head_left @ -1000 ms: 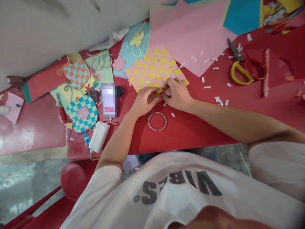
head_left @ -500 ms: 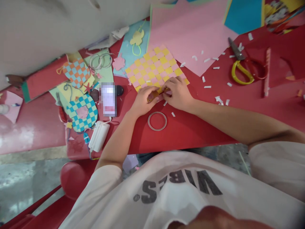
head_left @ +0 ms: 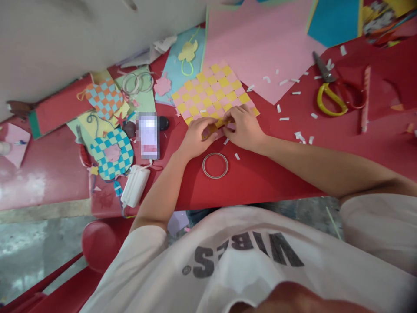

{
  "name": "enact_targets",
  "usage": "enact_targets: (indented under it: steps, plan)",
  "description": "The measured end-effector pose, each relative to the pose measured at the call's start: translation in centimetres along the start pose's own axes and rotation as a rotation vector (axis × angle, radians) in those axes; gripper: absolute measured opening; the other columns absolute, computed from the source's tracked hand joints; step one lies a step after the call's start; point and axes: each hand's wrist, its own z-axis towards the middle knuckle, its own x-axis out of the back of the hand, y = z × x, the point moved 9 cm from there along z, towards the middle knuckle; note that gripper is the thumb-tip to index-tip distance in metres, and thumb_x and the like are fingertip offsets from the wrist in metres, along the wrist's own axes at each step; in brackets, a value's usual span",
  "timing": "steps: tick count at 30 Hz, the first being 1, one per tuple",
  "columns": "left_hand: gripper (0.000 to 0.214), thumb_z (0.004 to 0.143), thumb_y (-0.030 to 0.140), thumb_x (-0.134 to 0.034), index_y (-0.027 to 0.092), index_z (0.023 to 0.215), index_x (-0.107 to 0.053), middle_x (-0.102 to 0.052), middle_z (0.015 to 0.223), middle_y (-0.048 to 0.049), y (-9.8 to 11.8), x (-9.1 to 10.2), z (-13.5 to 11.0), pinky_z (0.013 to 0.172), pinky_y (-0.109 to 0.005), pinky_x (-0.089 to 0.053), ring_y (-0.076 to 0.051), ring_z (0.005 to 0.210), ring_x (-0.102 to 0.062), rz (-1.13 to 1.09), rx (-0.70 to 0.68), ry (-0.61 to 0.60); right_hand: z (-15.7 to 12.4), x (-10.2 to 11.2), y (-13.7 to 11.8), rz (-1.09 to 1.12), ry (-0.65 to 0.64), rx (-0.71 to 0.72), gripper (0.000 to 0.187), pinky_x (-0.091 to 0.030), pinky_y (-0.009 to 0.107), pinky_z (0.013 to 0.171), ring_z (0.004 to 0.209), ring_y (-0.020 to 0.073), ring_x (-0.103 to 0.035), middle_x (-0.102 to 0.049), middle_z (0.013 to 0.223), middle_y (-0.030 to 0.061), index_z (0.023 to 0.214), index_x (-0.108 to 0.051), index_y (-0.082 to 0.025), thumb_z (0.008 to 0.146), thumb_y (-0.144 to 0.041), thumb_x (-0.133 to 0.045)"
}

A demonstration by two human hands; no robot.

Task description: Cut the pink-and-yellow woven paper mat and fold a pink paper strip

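A woven mat of pink and yellow paper strips (head_left: 211, 91) lies on the red table (head_left: 267, 169). Both hands work at its near edge. My left hand (head_left: 195, 138) is closed, pinching a yellow strip (head_left: 213, 127) at the mat's lower edge. My right hand (head_left: 243, 127) is closed too, its fingertips pinched on the same strip from the right. The two hands nearly touch. A clear tape ring (head_left: 215, 165) lies just in front of them.
Scissors with yellow and red handles (head_left: 332, 93) lie right, among white paper scraps. A large pink sheet (head_left: 260, 39) lies behind the mat. Left are a phone (head_left: 148, 135), woven blue-green heart (head_left: 112, 154), orange-blue woven piece (head_left: 104, 99), white charger (head_left: 135, 186), rings (head_left: 137, 83).
The hands have barely moved; fingers shift slightly on the yellow strip at the mat's edge.
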Motion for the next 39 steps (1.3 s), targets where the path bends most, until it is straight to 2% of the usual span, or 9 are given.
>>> enact_targets:
  steps: [7,16,22,27,30,33,37,39]
  plan:
    - [0.042,0.100,0.045,-0.067,0.024,0.137,-0.068,-0.075,0.143,-0.0123,0.1,0.0,-0.2,0.120,-0.055,-0.052,-0.031,0.130,-0.071,-0.023,0.001,-0.026,-0.1,0.2,-0.1,0.018,0.008,-0.006,0.033,-0.048,0.058,0.099,0.112,0.0375,-0.061,-0.076,0.109,0.0101,0.110,-0.063,-0.026,0.079,-0.015,-0.067]
    - [0.038,0.099,0.043,-0.070,0.027,0.134,-0.069,-0.077,0.140,-0.0101,0.9,0.2,-0.2,0.121,-0.058,-0.053,-0.030,0.130,-0.071,-0.058,-0.035,-0.061,-0.1,0.0,-0.1,-0.030,-0.007,-0.014,0.036,-0.048,0.060,0.099,0.115,0.0396,-0.061,-0.077,0.112,0.0106,0.113,-0.064,-0.027,0.079,-0.015,-0.066]
    - [0.036,0.100,0.042,-0.070,0.026,0.132,-0.070,-0.078,0.137,-0.0101,1.0,0.3,-0.1,0.118,-0.057,-0.054,-0.029,0.122,-0.073,-0.076,-0.033,-0.040,-0.1,-0.1,-0.2,-0.047,-0.016,-0.005,0.036,-0.046,0.059,0.100,0.114,0.0397,-0.060,-0.077,0.115,0.0116,0.113,-0.064,-0.025,0.078,-0.016,-0.066]
    - [0.039,0.100,0.044,-0.069,0.026,0.135,-0.068,-0.075,0.141,-0.0120,0.6,0.2,-0.3,0.117,-0.055,-0.056,-0.030,0.130,-0.070,-0.061,-0.010,-0.057,-0.1,0.0,-0.1,-0.014,-0.019,-0.011,0.044,-0.047,0.058,0.102,0.117,0.0389,-0.061,-0.075,0.116,0.0118,0.115,-0.062,-0.025,0.073,-0.012,-0.066]
    - [0.051,0.099,0.044,-0.068,0.028,0.148,-0.060,-0.072,0.149,-0.0113,0.6,0.0,-0.5,0.121,-0.056,-0.053,-0.031,0.135,-0.069,-0.076,-0.024,-0.088,-0.3,0.8,0.0,0.081,0.042,-0.021,0.041,-0.052,0.053,0.098,0.110,0.0325,-0.064,-0.073,0.117,0.0108,0.114,-0.059,-0.025,0.075,-0.009,-0.060]
    - [0.069,0.097,0.043,-0.069,0.031,0.162,-0.048,-0.073,0.152,-0.0101,0.7,-0.4,-0.5,0.125,-0.059,-0.046,-0.034,0.143,-0.065,-0.045,-0.047,-0.135,-0.7,2.1,0.3,0.183,0.158,-0.035,0.037,-0.055,0.046,0.093,0.103,0.0255,-0.066,-0.068,0.119,0.0104,0.113,-0.057,-0.026,0.080,-0.008,-0.052]
    - [0.060,0.094,0.034,-0.071,0.029,0.153,-0.063,-0.072,0.153,-0.0105,1.6,-1.0,-0.6,0.128,-0.064,-0.038,-0.038,0.150,-0.058,0.137,-0.107,-0.181,-1.3,3.8,0.6,0.259,0.349,-0.024,0.033,-0.056,0.045,0.088,0.094,0.0228,-0.065,-0.065,0.114,0.0086,0.111,-0.056,-0.027,0.083,-0.010,-0.049]
    - [0.055,0.095,0.029,-0.068,0.029,0.150,-0.066,-0.073,0.151,-0.0105,2.4,-1.2,-0.8,0.128,-0.067,-0.033,-0.040,0.152,-0.056,0.218,-0.141,-0.197,-1.2,4.0,1.4,0.247,0.383,-0.101,0.033,-0.055,0.048,0.087,0.094,0.0247,-0.064,-0.066,0.115,0.0087,0.117,-0.058,-0.029,0.088,-0.014,-0.050]
